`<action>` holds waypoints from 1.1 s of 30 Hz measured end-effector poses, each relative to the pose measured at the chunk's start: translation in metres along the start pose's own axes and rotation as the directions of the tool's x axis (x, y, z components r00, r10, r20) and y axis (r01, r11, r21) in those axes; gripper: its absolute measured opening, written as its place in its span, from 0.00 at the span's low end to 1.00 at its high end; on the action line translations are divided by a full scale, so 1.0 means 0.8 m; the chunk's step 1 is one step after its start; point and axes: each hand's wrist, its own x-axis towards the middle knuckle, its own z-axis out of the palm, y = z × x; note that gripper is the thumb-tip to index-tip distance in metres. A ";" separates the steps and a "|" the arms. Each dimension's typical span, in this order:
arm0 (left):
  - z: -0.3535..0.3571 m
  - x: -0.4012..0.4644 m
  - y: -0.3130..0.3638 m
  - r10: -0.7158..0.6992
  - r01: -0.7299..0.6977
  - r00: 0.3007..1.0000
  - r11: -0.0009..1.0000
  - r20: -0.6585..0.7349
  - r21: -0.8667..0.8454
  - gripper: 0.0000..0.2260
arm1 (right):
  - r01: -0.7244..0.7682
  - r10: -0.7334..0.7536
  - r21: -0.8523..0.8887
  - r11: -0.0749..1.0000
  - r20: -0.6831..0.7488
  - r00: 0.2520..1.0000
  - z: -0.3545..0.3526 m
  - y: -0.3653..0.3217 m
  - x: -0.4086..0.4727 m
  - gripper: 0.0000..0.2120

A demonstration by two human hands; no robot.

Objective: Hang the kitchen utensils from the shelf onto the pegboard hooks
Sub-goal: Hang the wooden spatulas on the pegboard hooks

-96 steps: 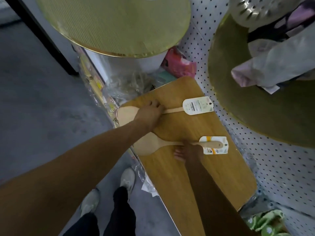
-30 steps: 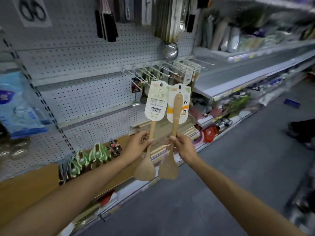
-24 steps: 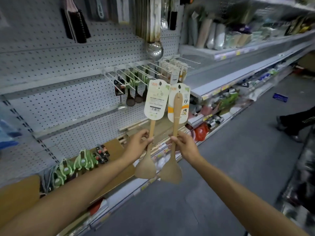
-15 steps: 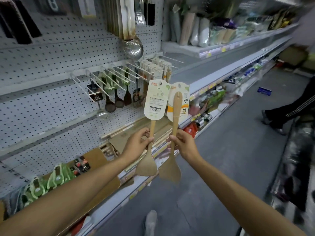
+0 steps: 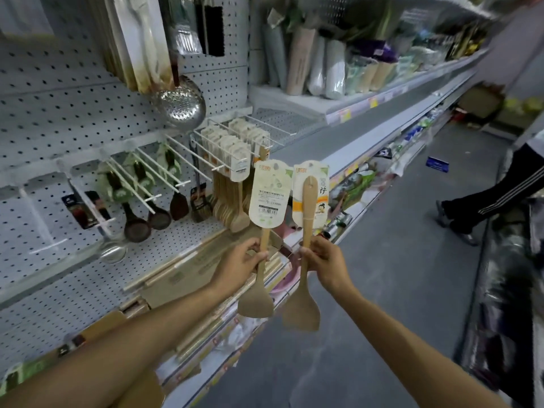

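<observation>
A shop aisle ran away to the right, its grey floor (image 5: 382, 290) flanked on the left by a white pegboard (image 5: 59, 113) wall and long shelves. From the pegboard a row of white hooks (image 5: 153, 178) stuck out; some carried dark ladles (image 5: 135, 225) and a dark turner, and the ones further right held a thick bunch of carded wooden utensils (image 5: 232, 201). Above them hung a perforated steel skimmer (image 5: 182, 104), and on the upper shelf (image 5: 323, 104) stood rolled and bagged goods, blurred. Flat wooden boards lay on the lower shelf under the hooks. The left hand (image 5: 238, 265) held its grip closed around the thin handle of a wooden spatula (image 5: 256, 301), fingers curled and thumb across the front, the blade hanging down and the white and green label card (image 5: 268, 195) standing upward. The right hand (image 5: 323, 260) gripped the handle of a second wooden spatula (image 5: 301, 310) in the same upright way, its fingers wrapped round the shaft below a white and orange label card (image 5: 316, 198). The two spatulas were held side by side, close but apart, out in front of the shelving and just to the right of the loaded hooks, touching none of them. Both forearms reached in from the lower edge. At the far right another person's leg in dark trousers with white side stripes (image 5: 500, 189) stood in the aisle.
</observation>
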 end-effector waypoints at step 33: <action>0.129 0.229 -0.057 -0.293 0.276 0.840 0.955 -0.456 -0.105 0.11 | 0.027 0.075 -0.161 0.987 0.593 0.801 -0.107 0.109 0.431 0.11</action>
